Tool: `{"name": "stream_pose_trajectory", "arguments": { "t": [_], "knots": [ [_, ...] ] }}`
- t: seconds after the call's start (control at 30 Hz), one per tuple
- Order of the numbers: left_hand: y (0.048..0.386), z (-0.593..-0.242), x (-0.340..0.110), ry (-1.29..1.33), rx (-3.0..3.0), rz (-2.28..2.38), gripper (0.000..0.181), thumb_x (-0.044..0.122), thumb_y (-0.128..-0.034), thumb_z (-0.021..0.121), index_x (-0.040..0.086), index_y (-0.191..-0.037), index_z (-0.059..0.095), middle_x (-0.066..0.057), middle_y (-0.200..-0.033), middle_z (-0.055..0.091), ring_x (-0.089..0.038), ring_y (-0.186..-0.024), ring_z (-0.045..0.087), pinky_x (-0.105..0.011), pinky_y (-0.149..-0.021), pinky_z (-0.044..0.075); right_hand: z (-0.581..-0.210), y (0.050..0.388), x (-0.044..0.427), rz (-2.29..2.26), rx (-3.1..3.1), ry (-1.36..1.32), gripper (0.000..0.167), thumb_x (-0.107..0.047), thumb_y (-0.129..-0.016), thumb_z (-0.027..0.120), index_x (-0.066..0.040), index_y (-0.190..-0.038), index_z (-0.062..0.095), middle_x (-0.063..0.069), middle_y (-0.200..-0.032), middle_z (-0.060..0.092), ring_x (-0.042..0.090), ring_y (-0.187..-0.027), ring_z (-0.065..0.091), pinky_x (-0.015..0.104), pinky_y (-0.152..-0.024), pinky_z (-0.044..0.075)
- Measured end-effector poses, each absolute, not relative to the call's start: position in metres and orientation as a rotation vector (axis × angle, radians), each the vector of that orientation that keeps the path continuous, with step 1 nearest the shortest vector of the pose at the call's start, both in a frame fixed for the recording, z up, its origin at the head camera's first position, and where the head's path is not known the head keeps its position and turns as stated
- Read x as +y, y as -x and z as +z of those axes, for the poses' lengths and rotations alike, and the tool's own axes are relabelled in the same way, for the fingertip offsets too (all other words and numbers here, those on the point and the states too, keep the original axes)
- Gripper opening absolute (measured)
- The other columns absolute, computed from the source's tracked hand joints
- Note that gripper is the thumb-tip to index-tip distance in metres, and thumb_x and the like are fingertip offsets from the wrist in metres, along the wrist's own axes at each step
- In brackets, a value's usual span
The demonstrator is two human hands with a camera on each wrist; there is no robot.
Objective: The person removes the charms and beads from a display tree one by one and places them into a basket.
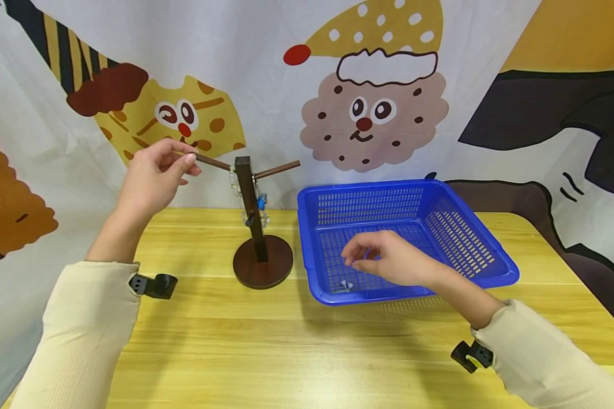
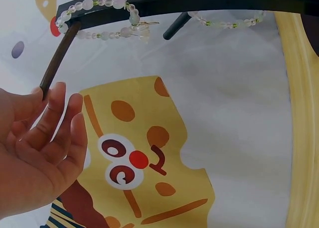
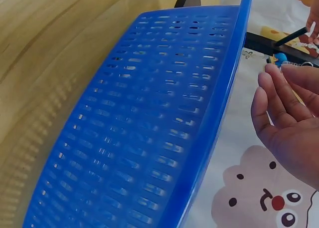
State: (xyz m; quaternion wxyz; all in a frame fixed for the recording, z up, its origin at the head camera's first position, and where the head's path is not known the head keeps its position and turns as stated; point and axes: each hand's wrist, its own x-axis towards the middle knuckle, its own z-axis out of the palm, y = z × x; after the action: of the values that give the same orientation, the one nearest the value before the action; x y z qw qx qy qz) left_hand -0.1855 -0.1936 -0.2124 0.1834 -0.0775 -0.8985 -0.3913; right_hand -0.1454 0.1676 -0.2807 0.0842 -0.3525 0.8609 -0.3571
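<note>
A dark wooden stand with a round base holds beaded bracelets on its pegs, some clear and one with blue pieces. My left hand pinches the tip of the stand's upper left peg; in the left wrist view, a pale beaded bracelet hangs at that peg's inner end, against the post. My right hand, fingers loosely bent, hovers over the blue basket with nothing visible in it. Small clear beaded items lie in the basket's near left corner.
The basket stands right of the stand on the wooden table, its left wall close to the round base. A cloth with cartoon figures hangs behind the table.
</note>
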Motion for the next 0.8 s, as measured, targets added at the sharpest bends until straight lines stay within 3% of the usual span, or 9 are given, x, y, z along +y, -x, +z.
{"name": "stream_pose_trajectory", "arguments": {
  "t": [0.8],
  "knots": [
    [0.185,-0.212,-0.194,0.216,-2.547,-1.094,0.028,0.027,-0.0937,0.05,0.004,-0.108,0.059,-0.014,-0.087,0.065,0.001,-0.071,0.054,-0.015,-0.064,0.046,-0.252,0.161,0.152,-1.036,2.607,1.076,0.01,-0.004,-0.085,0.063,-0.01,-0.092,0.065,-0.003,-0.082,0.063,0.011,-0.076,0.058,0.031,-0.071,0.049]
  ]
}}
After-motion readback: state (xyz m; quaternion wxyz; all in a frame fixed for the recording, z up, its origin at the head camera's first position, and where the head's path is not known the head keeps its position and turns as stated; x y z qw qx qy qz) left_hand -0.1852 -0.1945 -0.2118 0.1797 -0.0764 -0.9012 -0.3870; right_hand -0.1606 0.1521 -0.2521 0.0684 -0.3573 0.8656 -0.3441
